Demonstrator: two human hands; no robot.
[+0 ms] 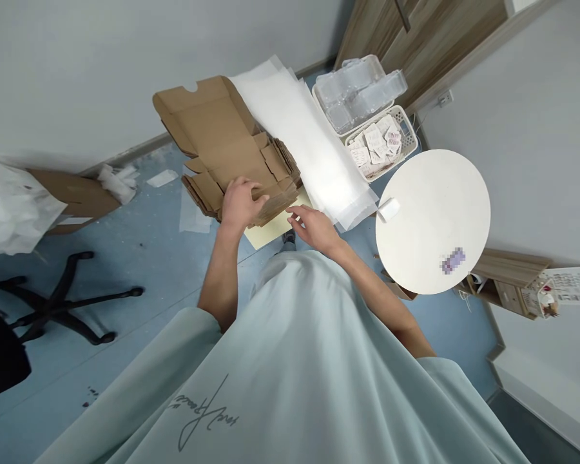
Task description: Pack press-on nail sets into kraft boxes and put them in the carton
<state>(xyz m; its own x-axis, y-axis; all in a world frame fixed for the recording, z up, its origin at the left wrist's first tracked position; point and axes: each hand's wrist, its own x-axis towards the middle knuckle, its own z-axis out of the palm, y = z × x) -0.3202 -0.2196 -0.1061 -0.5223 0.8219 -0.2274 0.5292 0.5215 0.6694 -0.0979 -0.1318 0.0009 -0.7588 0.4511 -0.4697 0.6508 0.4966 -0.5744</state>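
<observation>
A stack of folded-flat brown cardboard boxes (232,154) lies in front of me, its top piece unfolded with flaps and a notched far edge. My left hand (240,203) rests over the near side of this stack, thumb and fingers apart; whether the fingertips press on the cardboard is hard to tell. Just right of the stack's near corner is my right hand (314,227), its fingers loosely bent and apart with nothing in them. Beneath both hands shows a pale yellow surface (265,233). White translucent sheets (314,145) lie along the stack's right side.
Two white baskets stand beyond the sheets, one with clear plastic boxes (355,90), another with printed packets (377,145). At right is a round white table (435,212) bearing a small white object (389,210). A black chair base (62,296) and white bags (14,206) are at left.
</observation>
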